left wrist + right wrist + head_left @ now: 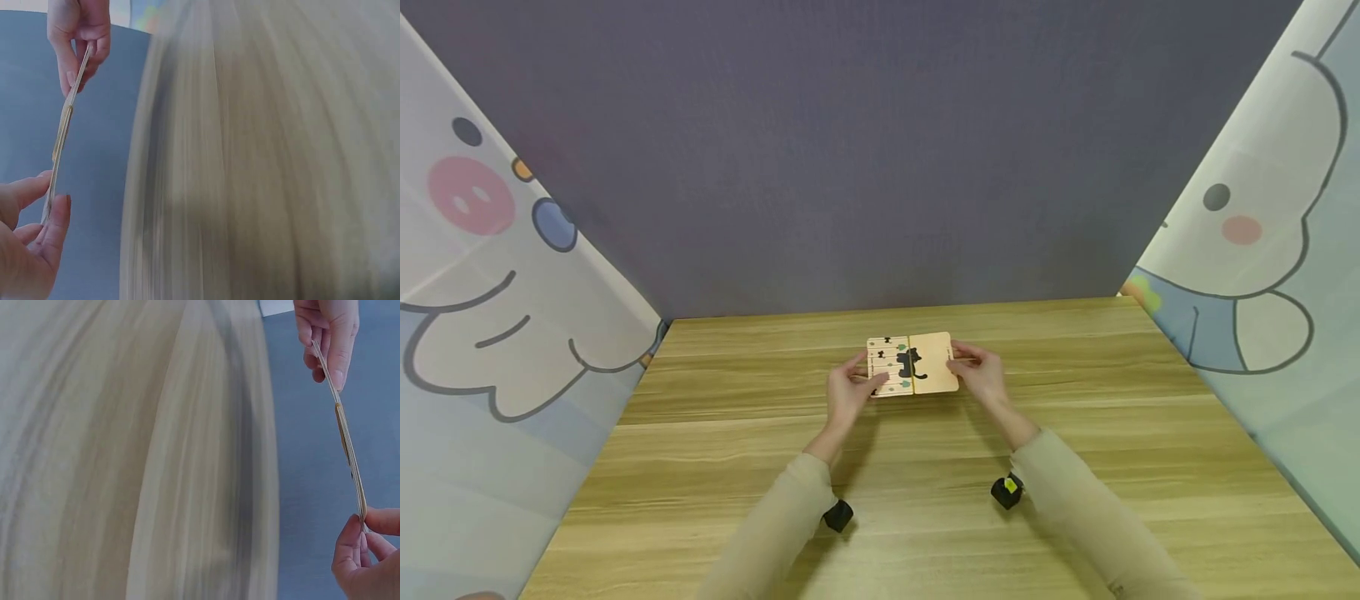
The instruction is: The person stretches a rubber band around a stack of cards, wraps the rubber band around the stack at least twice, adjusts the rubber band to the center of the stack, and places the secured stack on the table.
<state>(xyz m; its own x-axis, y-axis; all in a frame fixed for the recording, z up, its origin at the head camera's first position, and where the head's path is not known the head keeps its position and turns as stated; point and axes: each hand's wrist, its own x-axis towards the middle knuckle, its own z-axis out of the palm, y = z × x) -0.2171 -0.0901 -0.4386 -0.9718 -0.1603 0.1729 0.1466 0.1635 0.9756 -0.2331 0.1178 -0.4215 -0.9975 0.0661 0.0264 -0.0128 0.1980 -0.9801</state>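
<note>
A small, thin notebook (934, 364) with a cat print is held up over the wooden table. Its left half has lines and little cats, its right half is plain tan, and a yellow band runs down the middle. My left hand (844, 396) pinches the left edge, thumb on the face. At the opposite edge, my right hand (987, 377) pinches it the same way. Edge-on in the left wrist view, the notebook (60, 140) appears as a slim strip between both hands. The right wrist view also shows the notebook (347, 444) from its side.
The wooden tabletop (760, 367) stretches around both arms. A grey panel (880, 167) rises at its back. Cartoon-printed walls stand on the left (550, 333) and right (1247, 400). Small black wrist cameras hang beneath the left sleeve (782, 517) and right sleeve (1082, 500).
</note>
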